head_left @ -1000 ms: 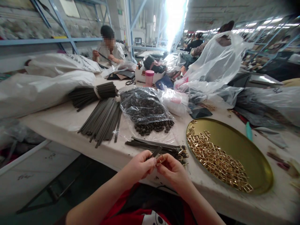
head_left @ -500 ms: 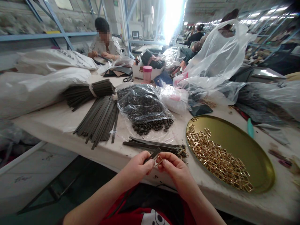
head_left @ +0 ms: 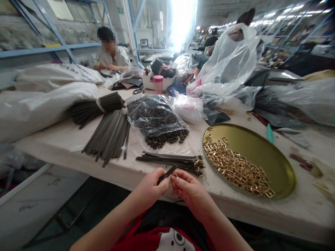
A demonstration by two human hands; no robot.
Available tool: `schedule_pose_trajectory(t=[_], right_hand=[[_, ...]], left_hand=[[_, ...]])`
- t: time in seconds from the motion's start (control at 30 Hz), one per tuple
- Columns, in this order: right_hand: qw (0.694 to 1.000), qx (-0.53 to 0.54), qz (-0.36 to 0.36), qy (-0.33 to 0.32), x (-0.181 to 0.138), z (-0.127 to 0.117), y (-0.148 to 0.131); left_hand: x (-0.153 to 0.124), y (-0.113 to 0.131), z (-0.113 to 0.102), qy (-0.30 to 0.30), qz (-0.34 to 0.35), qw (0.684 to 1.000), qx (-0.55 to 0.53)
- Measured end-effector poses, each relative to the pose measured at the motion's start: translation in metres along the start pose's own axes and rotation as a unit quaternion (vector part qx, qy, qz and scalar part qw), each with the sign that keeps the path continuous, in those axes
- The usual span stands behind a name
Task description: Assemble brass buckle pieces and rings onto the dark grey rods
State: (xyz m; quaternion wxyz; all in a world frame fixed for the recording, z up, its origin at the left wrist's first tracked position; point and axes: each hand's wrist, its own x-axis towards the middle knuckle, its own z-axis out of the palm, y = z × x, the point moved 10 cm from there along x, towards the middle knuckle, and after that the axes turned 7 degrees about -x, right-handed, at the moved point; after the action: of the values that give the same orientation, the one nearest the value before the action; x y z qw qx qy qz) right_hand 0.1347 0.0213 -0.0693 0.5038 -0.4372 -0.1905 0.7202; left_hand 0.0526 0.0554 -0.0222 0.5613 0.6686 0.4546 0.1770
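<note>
Close to the table's front edge, my left hand (head_left: pixel 151 184) is closed on a dark strap (head_left: pixel 169 172), whose end sticks out past the fingers. My right hand (head_left: pixel 188 186) pinches a small gold buckle (head_left: pixel 172 177) against the strap; fingers cover most of it, so I cannot tell whether the strap passes through. Just beyond my hands lies a pile of dark straps (head_left: pixel 164 159) with gold buckles at their right ends. To the right, a round gold tray (head_left: pixel 272 157) holds a heap of loose gold buckles (head_left: pixel 238 165).
A clear bag of small black loops (head_left: pixel 159 118) lies mid-table. Loose dark straps (head_left: pixel 107 137) and a tied bundle (head_left: pixel 111 101) are left of it. Behind stand a pink-lidded jar (head_left: pixel 158 84) and plastic bags (head_left: pixel 230 59). A co-worker (head_left: pixel 111 52) sits across the table.
The view has shifted slightly, so the table's things appear further left. My right hand has closed in on the left, and the buckle, plainly visible before, is now mostly covered by fingers.
</note>
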Motion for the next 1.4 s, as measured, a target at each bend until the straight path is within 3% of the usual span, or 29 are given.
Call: schedule_pose_trajectory(t=[0.2,0.37,0.5,0.67,0.83,1.0,1.23,1.4], right_hand=[[0.998,0.062,0.010,-0.018,-0.011,0.009,0.009],[0.994,0.098,0.010,-0.034,-0.019,0.021,0.019],[0.992,0.120,0.015,-0.034,-0.026,0.025,0.024],[0.993,0.118,-0.001,0.003,-0.027,0.013,0.023],[0.998,0.025,-0.051,0.030,-0.027,0.001,0.017],[0.989,-0.076,-0.118,0.037,-0.030,0.002,0.004],[0.981,-0.099,-0.165,0.038,-0.023,0.001,-0.005],[0.976,-0.122,-0.171,0.050,-0.018,-0.004,-0.009]], left_hand=[[-0.010,0.010,-0.001,0.020,0.033,0.992,0.122],[-0.020,0.019,0.001,0.029,0.042,0.955,0.293],[-0.029,0.021,0.012,0.011,0.082,0.936,0.342],[-0.036,0.022,0.020,-0.022,0.088,0.957,0.277],[-0.034,0.022,-0.001,0.031,0.040,0.980,0.194],[-0.026,0.015,0.012,-0.019,0.024,0.993,0.117],[-0.017,0.012,0.009,0.032,0.023,0.991,0.125],[-0.014,0.010,0.012,0.021,0.013,0.994,0.109]])
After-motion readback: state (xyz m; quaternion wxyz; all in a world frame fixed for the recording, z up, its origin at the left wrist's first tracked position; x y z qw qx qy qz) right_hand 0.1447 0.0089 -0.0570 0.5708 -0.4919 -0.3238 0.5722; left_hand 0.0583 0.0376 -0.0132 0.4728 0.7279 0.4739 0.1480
